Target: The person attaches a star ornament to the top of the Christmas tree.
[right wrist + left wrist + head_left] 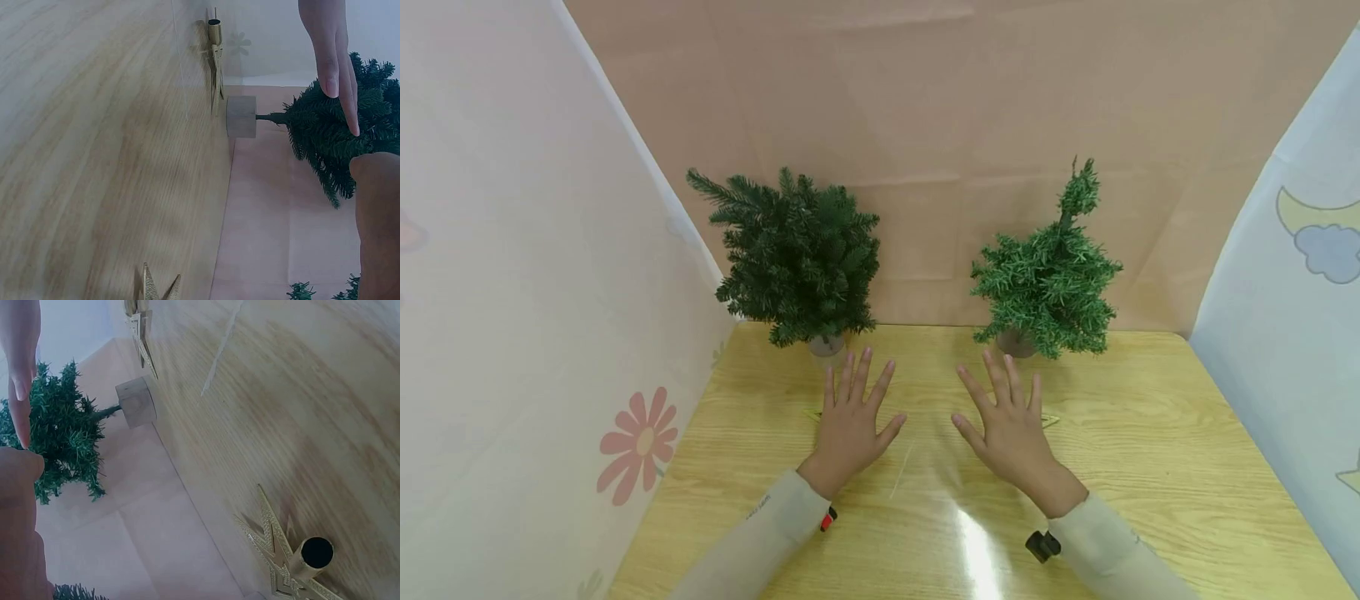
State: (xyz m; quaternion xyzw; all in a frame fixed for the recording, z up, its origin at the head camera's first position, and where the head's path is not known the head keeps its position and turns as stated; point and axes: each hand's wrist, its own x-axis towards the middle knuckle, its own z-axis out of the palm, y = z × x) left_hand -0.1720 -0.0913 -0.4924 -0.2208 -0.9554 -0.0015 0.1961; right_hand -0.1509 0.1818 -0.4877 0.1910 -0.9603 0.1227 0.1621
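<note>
White cloth (535,208) (pink flower print (644,441))

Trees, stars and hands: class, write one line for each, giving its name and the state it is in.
Left hand: raised above the table, fingers spread, holding nothing
Right hand: raised, fingers spread, holding nothing
Left star: resting on the table, tube end open
Right star: resting on the table, mostly hidden in the head view
Dark green tree: standing upright
Light green tree: standing upright

Largely hidden behind left hand (852,425), head view: left gold star topper (302,567). Likewise behind right hand (1012,435): right gold star topper (150,290); cropped by bottom edge, right wrist view. Too small to read: left sleeve lettering (758,507).
</note>
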